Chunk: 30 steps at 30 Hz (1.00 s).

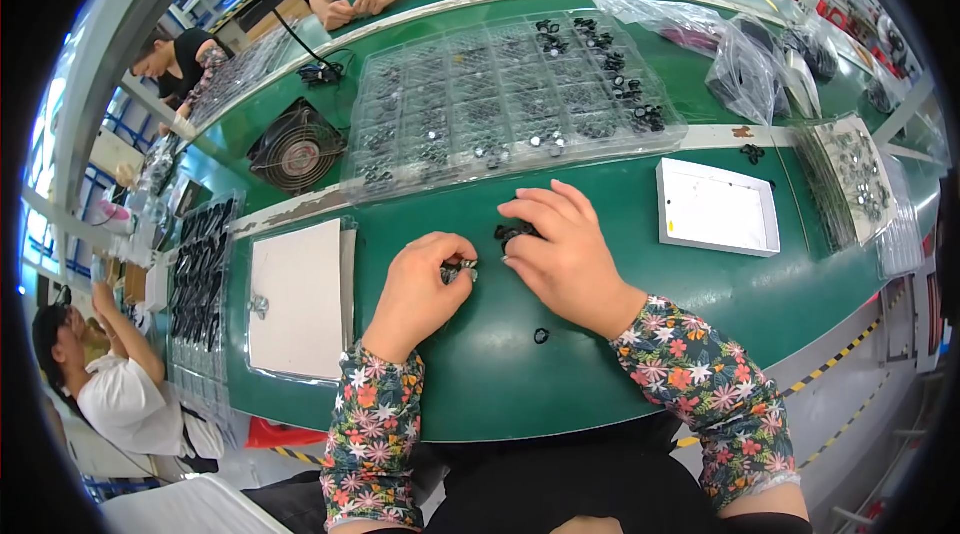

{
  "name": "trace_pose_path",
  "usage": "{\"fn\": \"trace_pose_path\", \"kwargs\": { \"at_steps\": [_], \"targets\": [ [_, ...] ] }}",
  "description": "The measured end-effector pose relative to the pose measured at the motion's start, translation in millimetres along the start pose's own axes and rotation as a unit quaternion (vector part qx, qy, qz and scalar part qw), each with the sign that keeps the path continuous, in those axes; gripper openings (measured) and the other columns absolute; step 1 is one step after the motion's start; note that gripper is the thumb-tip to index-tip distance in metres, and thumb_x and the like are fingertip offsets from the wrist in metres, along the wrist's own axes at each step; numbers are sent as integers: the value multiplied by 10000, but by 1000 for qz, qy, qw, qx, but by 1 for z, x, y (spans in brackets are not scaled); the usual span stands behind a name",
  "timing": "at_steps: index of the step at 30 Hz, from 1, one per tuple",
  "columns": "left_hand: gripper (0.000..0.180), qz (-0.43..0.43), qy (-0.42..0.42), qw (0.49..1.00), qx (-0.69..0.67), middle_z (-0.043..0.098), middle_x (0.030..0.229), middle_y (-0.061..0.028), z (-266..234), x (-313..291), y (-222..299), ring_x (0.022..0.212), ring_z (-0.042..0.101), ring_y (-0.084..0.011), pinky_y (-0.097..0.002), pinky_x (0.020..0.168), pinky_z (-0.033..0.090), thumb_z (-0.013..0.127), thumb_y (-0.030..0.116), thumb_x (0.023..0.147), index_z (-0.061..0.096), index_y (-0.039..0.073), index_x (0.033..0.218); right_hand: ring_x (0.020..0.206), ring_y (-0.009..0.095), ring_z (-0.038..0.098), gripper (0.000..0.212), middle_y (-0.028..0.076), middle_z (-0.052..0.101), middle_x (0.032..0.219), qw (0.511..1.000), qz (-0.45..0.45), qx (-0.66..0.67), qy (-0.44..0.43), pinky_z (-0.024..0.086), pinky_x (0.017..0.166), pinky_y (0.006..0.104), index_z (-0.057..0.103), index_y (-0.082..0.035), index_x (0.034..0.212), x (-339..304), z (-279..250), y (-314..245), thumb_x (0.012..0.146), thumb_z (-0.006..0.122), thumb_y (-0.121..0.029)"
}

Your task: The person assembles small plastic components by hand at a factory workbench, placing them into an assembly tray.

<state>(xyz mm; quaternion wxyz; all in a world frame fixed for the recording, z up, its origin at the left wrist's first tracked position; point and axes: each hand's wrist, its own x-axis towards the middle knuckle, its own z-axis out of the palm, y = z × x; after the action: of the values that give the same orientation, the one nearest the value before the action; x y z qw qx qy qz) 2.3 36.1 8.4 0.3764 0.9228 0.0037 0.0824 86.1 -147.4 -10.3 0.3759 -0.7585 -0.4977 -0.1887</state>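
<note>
My left hand (pixel 425 284) is closed around a few small black and silver parts (pixel 460 271), which show between thumb and fingertips; their kind is too small to tell. Just to its right, my right hand (pixel 565 254) has its thumb and index finger curled about a cluster of small black parts (pixel 513 232), with the other fingers stretched away. Both hands are low over the green tabletop. One small black ring-shaped part (pixel 541 336) lies alone on the table, nearer to me than the right hand.
Beyond my hands lies a large clear compartment tray (pixel 480 104) with small black parts. A white open box (pixel 715 209) stands right; a pale board (pixel 297 299) lies left. A black fan (pixel 297 146) and plastic bags (pixel 745 69) sit farther back. Other people work opposite and at left.
</note>
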Motion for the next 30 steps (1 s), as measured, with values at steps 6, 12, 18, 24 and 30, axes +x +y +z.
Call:
{"fn": "trace_pose_path", "kwargs": {
  "at_steps": [6,12,18,24,30],
  "targets": [
    [200,24,49,991,119,631,913,-112,-6,-2,-4,856,615,-262,-344,776,489,607,-27,702,617,14,897,1045,294,560,124,102,615,1089,982,132,131,10,420,932,408,612,-67,761,-1,-18,5,710,725,-75],
    [257,197,248,945,82,610,973,-91,-1,-9,29,883,592,-285,-377,763,468,653,-11,673,629,62,918,982,235,602,95,116,617,1116,931,244,273,1,475,834,327,657,-44,788,1,-28,2,736,728,-79],
    [224,184,230,955,-29,637,893,-108,-3,-16,39,800,614,-266,-335,731,469,622,-9,764,677,45,974,1005,259,590,88,107,610,1118,931,221,288,-38,470,846,342,654,-55,789,1,-31,-10,739,723,-78],
    [109,-40,6,927,-373,657,907,-38,-5,-13,27,827,597,-81,-221,729,481,606,71,903,648,-17,952,1054,310,557,125,89,588,1123,980,71,184,-39,474,863,396,634,-73,821,4,-35,-21,733,722,-67],
    [73,-117,-125,867,-468,646,838,-36,-5,-12,22,767,618,-83,-208,703,498,657,37,854,631,5,914,1051,310,567,137,97,581,1110,990,9,138,-24,483,856,410,629,-64,809,4,-38,-25,709,723,-58]
  ]
}}
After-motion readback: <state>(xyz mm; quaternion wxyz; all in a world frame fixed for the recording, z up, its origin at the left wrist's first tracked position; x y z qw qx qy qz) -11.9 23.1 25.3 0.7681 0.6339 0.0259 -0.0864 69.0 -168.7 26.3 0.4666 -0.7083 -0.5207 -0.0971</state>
